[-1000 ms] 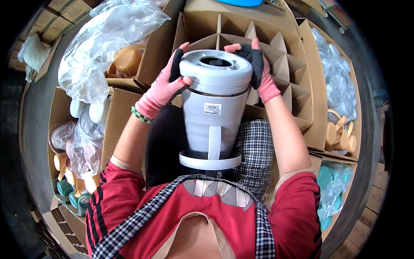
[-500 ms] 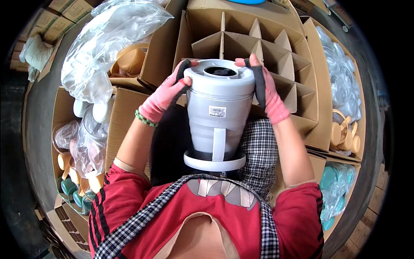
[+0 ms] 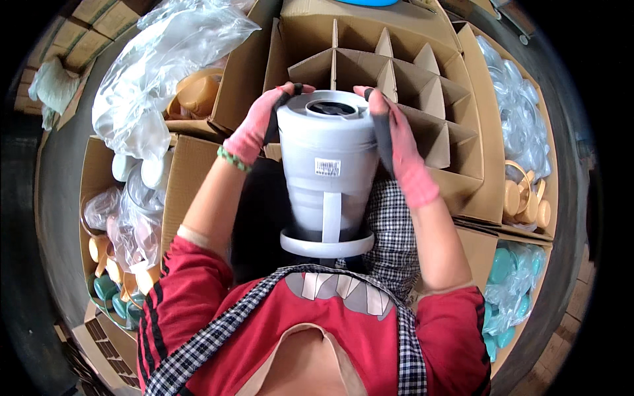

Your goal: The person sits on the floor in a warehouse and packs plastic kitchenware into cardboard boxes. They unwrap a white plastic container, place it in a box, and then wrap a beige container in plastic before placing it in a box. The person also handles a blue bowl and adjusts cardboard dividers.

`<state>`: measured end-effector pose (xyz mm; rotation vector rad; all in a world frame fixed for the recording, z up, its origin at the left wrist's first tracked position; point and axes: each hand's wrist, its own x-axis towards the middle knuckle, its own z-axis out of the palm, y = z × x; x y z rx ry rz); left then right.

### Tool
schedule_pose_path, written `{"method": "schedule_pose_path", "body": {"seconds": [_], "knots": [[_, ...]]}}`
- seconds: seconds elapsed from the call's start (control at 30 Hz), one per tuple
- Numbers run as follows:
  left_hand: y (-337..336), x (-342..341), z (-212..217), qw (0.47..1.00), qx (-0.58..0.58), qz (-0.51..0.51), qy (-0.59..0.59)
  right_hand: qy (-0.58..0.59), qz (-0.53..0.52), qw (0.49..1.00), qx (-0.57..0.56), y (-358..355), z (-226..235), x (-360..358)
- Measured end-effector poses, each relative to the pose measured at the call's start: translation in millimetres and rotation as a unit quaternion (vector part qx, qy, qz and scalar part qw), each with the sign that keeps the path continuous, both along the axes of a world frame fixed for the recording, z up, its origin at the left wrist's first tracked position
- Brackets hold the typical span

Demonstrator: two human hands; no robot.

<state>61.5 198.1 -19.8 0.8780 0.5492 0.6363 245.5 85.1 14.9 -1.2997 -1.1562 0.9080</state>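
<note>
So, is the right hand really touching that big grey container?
Touching. The head view shows the right hand curved against the grey container at its upper right side, with no gap between them.

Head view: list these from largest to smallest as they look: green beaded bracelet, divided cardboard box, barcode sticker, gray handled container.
1. Divided cardboard box, though partly hidden
2. Gray handled container
3. Barcode sticker and green beaded bracelet: both small, too alike to rank
</note>
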Motion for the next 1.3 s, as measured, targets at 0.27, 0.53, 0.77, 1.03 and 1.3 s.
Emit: {"method": "schedule_pose_path", "body": {"seconds": [0.27,0.53,0.77,1.03,1.3], "knots": [[-27.8,2.8,6.1,0.966,0.215,0.116,0.087,0.193,0.06,0.976,-0.079,29.3,-18.6,14.2],[-33.1,7.4,12.5,0.902,0.34,0.194,0.182,0.139,-0.064,0.986,-0.071,30.6,-18.5,36.6],[-22.2,-10.1,-5.3,0.864,0.334,0.262,0.27,0.173,-0.011,0.981,0.082,12.5,-10.1,22.4],[7.4,-28.3,-31.1,0.969,0.126,0.116,0.178,0.022,0.037,0.996,0.079,-8.8,-4.1,-8.7],[11.6,-26.2,-48.3,0.991,-0.122,0.045,-0.017,0.058,0.008,0.996,0.074,-5.8,-20.3,-19.4]]}}
